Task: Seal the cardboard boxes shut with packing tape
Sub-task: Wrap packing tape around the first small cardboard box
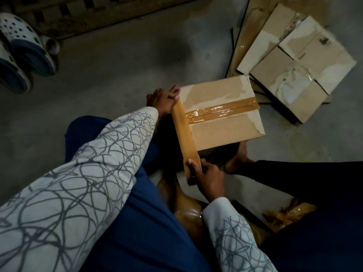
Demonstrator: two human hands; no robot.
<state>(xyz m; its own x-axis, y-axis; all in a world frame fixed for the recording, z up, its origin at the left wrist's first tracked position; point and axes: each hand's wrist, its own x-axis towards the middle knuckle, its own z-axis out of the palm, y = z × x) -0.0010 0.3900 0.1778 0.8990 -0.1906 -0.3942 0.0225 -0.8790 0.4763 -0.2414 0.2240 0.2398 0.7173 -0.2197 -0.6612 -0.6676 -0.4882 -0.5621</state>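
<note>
A closed cardboard box (225, 132) sits on the floor in front of me, with a brown tape strip across its top seam. A stretch of brown packing tape (184, 134) runs from the box's far left corner down toward me along its left edge. My left hand (162, 100) pinches the tape's far end against that corner. My right hand (208, 177) grips the tape roll at the near end, thumb on the strip. The roll itself is mostly hidden under the hand.
Another box (298, 71) with unsealed flaps lies at the back right on flattened cardboard (249, 26). Sandals (21, 50) lie at the far left. A person's bare foot (237, 163) and dark trouser leg sit right of the box. Crumpled tape (292, 213) lies lower right.
</note>
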